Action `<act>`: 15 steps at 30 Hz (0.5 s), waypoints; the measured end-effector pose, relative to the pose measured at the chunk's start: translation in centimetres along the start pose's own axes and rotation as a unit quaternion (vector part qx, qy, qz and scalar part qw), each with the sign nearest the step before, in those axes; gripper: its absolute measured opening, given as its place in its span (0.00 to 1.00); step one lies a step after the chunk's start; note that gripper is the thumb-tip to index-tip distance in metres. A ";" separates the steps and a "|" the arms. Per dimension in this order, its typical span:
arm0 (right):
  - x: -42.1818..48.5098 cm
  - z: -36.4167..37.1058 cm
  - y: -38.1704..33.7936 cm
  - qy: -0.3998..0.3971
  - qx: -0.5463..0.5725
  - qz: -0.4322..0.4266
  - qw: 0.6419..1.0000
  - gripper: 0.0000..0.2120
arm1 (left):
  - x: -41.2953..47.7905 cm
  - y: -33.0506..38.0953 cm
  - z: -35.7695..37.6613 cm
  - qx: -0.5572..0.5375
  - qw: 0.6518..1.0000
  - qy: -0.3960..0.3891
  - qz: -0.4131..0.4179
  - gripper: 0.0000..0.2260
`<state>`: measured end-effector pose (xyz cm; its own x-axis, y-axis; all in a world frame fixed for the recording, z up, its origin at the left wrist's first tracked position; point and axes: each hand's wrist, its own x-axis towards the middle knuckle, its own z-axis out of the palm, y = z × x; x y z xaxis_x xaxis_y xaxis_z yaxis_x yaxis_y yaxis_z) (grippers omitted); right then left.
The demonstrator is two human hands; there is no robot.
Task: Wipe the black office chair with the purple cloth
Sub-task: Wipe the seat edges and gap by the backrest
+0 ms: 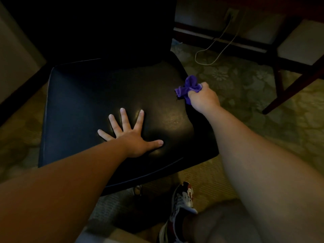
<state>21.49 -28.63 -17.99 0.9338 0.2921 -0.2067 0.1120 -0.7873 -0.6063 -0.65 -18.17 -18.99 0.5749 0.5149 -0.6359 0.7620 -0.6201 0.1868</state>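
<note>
The black office chair (84,102) fills the middle of the view, its glossy seat facing me and its dark backrest rising behind. My left hand (130,135) lies flat on the seat with fingers spread wide. My right hand (204,99) grips the bunched purple cloth (190,87) at the seat's right edge, the cloth touching the chair's rim there.
Patterned green carpet (245,81) surrounds the chair. A dark wooden table leg (287,88) slants at the right. A white cable (215,50) loops on the floor from a wall socket behind. My shoe (182,200) stands below the seat's front edge.
</note>
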 end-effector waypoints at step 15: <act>-10.5 -3.3 8.1 -0.056 0.026 0.134 0.989 0.19 | -0.7 -0.5 0.1 0.033 0.999 0.040 -0.001 0.54</act>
<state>13.73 -39.93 -18.18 0.8833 0.1374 -0.4482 -0.1555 -0.8160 -0.5567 -1.45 -18.27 -18.75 0.5975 0.5607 -0.5732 0.7434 -0.6553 0.1339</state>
